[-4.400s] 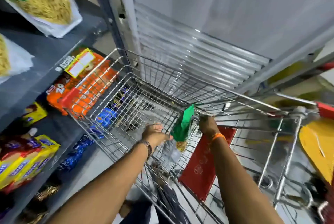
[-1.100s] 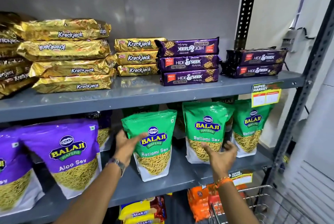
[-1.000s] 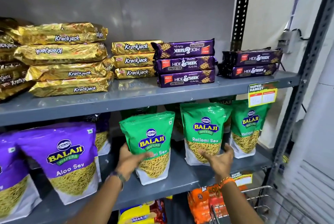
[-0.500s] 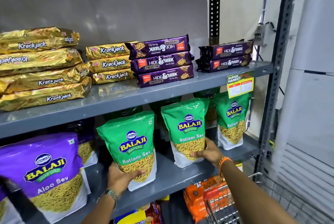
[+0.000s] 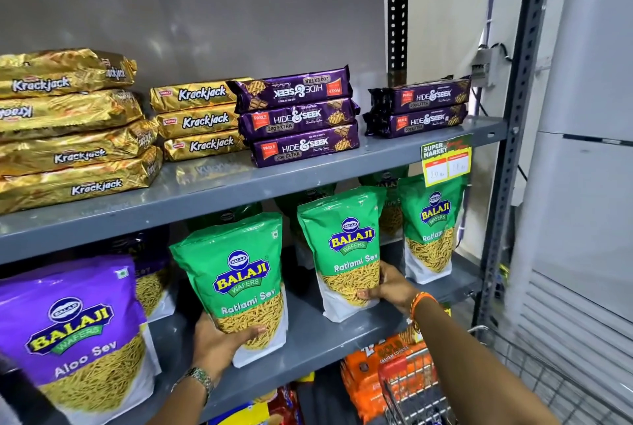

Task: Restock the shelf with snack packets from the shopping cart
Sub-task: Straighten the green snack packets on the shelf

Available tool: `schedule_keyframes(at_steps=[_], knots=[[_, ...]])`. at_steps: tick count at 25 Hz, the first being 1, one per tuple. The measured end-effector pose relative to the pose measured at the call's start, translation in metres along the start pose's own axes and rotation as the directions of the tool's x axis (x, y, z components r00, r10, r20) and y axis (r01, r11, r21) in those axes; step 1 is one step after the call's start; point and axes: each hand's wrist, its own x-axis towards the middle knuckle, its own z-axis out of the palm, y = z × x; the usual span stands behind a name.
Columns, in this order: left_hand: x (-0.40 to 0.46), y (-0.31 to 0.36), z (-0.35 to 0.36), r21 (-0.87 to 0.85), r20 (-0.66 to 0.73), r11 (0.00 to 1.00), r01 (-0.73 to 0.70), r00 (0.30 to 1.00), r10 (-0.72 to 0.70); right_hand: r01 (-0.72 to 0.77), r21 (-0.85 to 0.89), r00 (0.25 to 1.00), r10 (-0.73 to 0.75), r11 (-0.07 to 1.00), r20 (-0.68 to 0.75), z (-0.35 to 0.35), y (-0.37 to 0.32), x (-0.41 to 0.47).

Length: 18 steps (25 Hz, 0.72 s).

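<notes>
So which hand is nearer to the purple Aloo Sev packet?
Left. The left hand holds the green packet standing just right of the Aloo Sev packet; the right hand is farther right, on the second green packet.

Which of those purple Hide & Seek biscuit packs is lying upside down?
The top pack of the three-high stack, beside the gold Krackjack packs. Its lettering reads inverted, while the two beneath it and the separate pair further right read the right way up.

Green packets (image 5: 236, 274), purple packet (image 5: 78, 332), grey shelf (image 5: 308, 332)
</notes>
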Motion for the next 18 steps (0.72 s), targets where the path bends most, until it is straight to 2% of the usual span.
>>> schedule_keyframes(at_steps=[18], knots=[[-0.004, 0.008, -0.004, -0.016, 0.005, 0.998, 0.063, 0.998, -0.063, -0.008, 0.068, 0.998, 0.003, 0.998, 0.069, -0.002, 0.011, 0.015]])
